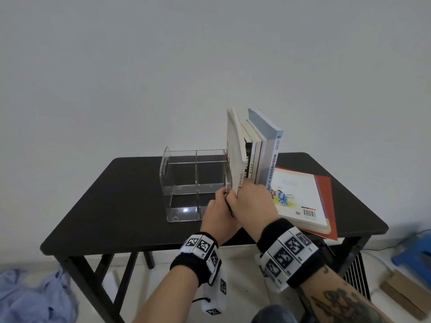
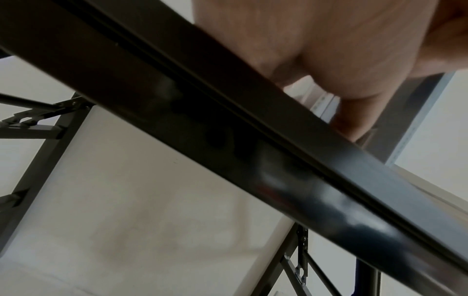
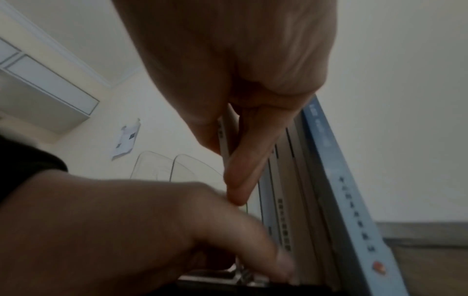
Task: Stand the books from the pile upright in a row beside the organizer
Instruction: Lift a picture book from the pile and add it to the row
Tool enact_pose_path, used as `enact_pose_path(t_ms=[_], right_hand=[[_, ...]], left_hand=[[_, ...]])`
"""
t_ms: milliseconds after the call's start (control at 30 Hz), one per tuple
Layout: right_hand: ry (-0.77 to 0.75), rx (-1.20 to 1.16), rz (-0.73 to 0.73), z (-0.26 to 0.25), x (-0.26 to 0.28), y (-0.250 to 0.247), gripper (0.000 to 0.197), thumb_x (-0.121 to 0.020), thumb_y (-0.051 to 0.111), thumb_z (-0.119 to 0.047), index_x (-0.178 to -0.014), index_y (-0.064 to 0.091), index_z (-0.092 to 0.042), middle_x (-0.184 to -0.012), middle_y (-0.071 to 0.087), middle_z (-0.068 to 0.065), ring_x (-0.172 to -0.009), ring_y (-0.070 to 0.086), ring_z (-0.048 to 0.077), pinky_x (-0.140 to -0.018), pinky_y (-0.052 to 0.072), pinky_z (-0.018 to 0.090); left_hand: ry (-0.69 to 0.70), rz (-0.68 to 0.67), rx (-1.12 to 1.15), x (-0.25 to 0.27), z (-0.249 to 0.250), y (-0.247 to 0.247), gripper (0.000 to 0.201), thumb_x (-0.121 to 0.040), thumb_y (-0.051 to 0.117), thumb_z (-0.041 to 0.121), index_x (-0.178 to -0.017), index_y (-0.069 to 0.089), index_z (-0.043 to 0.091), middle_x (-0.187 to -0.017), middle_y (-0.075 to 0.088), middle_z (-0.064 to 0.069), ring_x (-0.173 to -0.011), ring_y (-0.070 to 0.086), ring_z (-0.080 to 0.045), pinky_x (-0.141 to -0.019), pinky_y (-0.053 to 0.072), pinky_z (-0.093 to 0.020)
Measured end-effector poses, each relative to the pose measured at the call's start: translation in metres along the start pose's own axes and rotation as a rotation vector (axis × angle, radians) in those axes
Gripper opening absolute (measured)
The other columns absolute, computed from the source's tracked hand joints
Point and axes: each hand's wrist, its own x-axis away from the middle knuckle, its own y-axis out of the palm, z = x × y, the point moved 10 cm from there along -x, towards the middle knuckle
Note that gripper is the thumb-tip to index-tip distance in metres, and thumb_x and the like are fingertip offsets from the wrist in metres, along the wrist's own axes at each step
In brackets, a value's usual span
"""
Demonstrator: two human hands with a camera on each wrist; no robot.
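Observation:
A clear acrylic organizer (image 1: 186, 178) stands mid-table on the black table (image 1: 116, 206). Right of it, several books (image 1: 263, 155) stand upright in a row, the outermost light blue (image 3: 354, 190). A cream book (image 1: 235, 145) leans between the organizer's right wall and that row. My right hand (image 1: 241, 186) pinches its lower spine between thumb and finger (image 3: 229, 152). My left hand (image 1: 225, 197) holds the same book's bottom corner, against the organizer's wall; its fingers (image 2: 349, 112) are curled. A flat pile (image 1: 298, 194) lies at the right, a white illustrated book over a red one (image 1: 326, 194).
The table's front edge (image 2: 228, 140) runs just under my wrists. On the floor lie a blue cloth (image 1: 35, 294) at the left, a blue stool (image 1: 415, 252) and cardboard (image 1: 403, 297) at the right. A plain wall stands close behind the table.

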Motion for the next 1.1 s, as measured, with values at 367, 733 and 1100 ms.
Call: enact_pose_path(t_ms=[367, 733, 1100], right_hand=[[-0.04, -0.061, 0.035, 0.011, 0.002, 0.012, 0.037, -0.09, 0.049, -0.052, -0.094, 0.062, -0.018, -0.085, 0.069, 0.002, -0.082, 0.064, 0.022, -0.076, 0.055, 0.036], [-0.128, 0.002, 0.085, 0.015, 0.011, 0.013, 0.037, -0.098, 0.041, -0.045, -0.097, 0.063, -0.017, -0.09, 0.072, 0.008, -0.082, 0.067, 0.03, -0.071, 0.055, 0.039], [-0.004, 0.035, 0.095, 0.025, -0.008, 0.024, 0.046, -0.098, 0.035, -0.052, -0.09, 0.067, -0.019, -0.085, 0.069, 0.005, -0.08, 0.063, 0.026, -0.07, 0.05, 0.033]], left_hand=[[0.131, 0.046, 0.16, 0.006, 0.017, -0.009, 0.05, -0.086, 0.063, 0.033, -0.132, 0.046, 0.038, -0.104, 0.057, 0.034, -0.103, 0.064, -0.009, -0.087, 0.058, -0.038], [0.023, 0.041, 0.165, 0.008, 0.009, -0.01, 0.062, -0.088, 0.06, 0.032, -0.144, 0.033, 0.034, -0.125, 0.059, 0.004, -0.114, 0.059, -0.016, -0.095, 0.051, -0.036], [-0.024, -0.137, -0.105, 0.004, 0.011, -0.001, 0.047, -0.095, 0.053, 0.02, -0.136, 0.034, 0.01, -0.112, 0.064, -0.013, -0.101, 0.062, -0.033, -0.088, 0.051, -0.046]])
